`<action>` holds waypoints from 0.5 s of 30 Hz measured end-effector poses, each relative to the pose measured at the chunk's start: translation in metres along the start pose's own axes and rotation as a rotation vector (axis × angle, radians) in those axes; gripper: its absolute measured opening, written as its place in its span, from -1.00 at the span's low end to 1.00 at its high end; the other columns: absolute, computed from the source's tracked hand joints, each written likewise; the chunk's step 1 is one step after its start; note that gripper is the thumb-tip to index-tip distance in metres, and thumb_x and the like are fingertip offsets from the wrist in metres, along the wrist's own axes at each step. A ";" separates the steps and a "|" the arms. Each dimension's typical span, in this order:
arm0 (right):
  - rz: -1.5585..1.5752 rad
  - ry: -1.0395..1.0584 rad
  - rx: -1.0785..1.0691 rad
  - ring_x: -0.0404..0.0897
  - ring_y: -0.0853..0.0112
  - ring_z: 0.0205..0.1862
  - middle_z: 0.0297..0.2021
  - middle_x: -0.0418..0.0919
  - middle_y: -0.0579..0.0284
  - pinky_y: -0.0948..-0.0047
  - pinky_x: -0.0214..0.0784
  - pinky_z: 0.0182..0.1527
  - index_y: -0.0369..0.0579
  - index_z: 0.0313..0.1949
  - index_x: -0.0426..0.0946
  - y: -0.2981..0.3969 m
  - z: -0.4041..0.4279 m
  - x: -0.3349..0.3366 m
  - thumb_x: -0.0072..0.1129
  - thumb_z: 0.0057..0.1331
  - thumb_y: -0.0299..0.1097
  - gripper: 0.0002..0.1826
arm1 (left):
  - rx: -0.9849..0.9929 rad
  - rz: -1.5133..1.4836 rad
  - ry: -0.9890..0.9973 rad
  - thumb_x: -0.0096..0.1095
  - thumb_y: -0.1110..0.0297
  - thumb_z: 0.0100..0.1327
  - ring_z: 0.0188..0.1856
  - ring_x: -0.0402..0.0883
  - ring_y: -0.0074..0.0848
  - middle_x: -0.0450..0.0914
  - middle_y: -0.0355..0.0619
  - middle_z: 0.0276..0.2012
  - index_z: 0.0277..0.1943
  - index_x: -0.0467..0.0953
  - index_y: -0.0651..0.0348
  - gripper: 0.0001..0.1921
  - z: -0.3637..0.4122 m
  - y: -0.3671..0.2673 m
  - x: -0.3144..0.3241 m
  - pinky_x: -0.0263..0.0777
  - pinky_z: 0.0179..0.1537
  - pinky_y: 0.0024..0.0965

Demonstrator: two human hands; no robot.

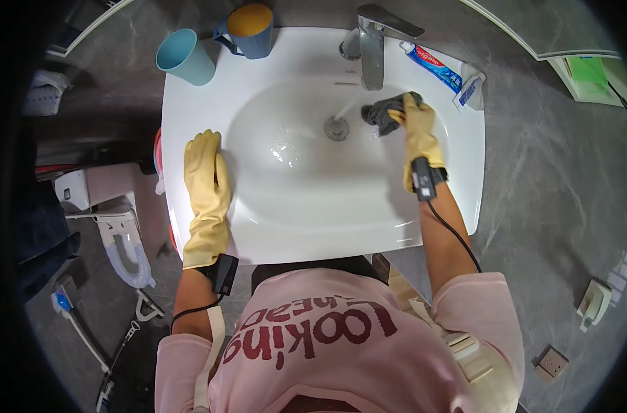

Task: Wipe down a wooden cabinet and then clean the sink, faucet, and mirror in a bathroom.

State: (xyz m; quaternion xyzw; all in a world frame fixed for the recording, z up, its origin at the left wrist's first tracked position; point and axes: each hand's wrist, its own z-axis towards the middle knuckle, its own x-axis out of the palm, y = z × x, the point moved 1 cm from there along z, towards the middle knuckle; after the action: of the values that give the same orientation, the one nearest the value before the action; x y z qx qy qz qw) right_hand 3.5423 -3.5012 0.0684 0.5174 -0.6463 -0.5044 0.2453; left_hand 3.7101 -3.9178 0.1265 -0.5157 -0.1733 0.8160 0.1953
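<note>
My right hand (418, 129), in a yellow rubber glove, holds a dark grey cloth (384, 114) against the right inner wall of a white washbasin (313, 191). My left hand (206, 180), gloved alike, lies flat on the basin's left rim with nothing in it, its fingers close together. A thin stream of water falls from the chrome faucet (372, 57) toward the drain (336, 128). Wet spots glint on the basin's bottom. Both wrists bear black devices with cables.
A light blue cup (186, 58) and a blue mug (249, 33) stand at the back left. On the back right rim lie a Colgate toothpaste tube (433, 66) and a clear plastic wrapper (473, 86). Left of the basin is a pink bin-like container (151, 206).
</note>
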 end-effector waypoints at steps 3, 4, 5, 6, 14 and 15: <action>0.123 0.310 -0.079 0.74 0.37 -0.44 -0.31 0.72 0.07 0.40 0.65 -0.35 -0.29 -0.14 0.62 -0.019 -0.015 0.051 0.22 0.52 -0.32 -0.77 | -0.005 0.005 0.012 0.09 0.57 0.42 0.27 0.57 0.16 0.66 0.26 0.17 0.17 0.62 0.39 -0.67 -0.003 -0.001 0.001 0.25 0.47 0.07; 0.131 0.309 -0.077 0.74 0.37 -0.44 -0.31 0.72 0.07 0.40 0.65 -0.35 -0.29 -0.14 0.62 -0.025 -0.022 0.065 0.22 0.52 -0.32 -0.77 | -0.012 0.021 0.022 0.09 0.57 0.42 0.27 0.57 0.15 0.66 0.26 0.17 0.18 0.62 0.38 -0.67 -0.003 -0.001 -0.002 0.24 0.48 0.07; -0.025 0.361 -0.127 0.75 0.35 -0.41 -0.28 0.72 0.06 0.38 0.66 -0.30 -0.28 -0.14 0.60 -0.030 -0.026 0.075 0.20 0.53 -0.36 -0.81 | -0.017 0.028 0.031 0.09 0.57 0.43 0.28 0.57 0.15 0.65 0.26 0.18 0.19 0.62 0.38 -0.66 -0.002 -0.001 -0.001 0.24 0.49 0.07; -0.178 0.420 -0.175 0.76 0.33 -0.37 -0.25 0.71 0.06 0.36 0.68 -0.26 -0.28 -0.13 0.59 -0.029 -0.032 0.083 0.17 0.53 -0.40 -0.84 | -0.019 0.025 0.027 0.08 0.58 0.43 0.28 0.57 0.15 0.66 0.26 0.18 0.19 0.62 0.38 -0.66 -0.003 0.001 -0.002 0.23 0.49 0.08; 0.442 0.027 0.121 0.78 0.09 -0.33 -0.17 0.71 0.00 0.27 0.80 -0.23 -0.38 -0.06 0.53 -0.024 -0.003 -0.008 0.12 0.52 -0.50 -0.85 | -0.037 0.020 0.027 0.08 0.58 0.42 0.28 0.56 0.18 0.65 0.27 0.18 0.20 0.61 0.38 -0.65 -0.005 0.001 -0.004 0.25 0.46 0.10; 0.452 -0.051 0.105 0.76 0.14 -0.36 -0.19 0.70 0.01 0.31 0.78 -0.26 -0.36 -0.07 0.53 -0.027 -0.006 -0.012 0.14 0.52 -0.50 -0.86 | -0.022 0.016 0.032 0.08 0.58 0.42 0.28 0.55 0.19 0.64 0.28 0.19 0.20 0.61 0.38 -0.65 -0.003 0.001 -0.003 0.26 0.46 0.09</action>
State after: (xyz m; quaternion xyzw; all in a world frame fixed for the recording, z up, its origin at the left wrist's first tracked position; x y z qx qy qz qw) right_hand 3.5627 -3.4909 0.0483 0.3587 -0.7771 -0.4152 0.3082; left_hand 3.7142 -3.9200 0.1267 -0.5324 -0.1751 0.8071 0.1858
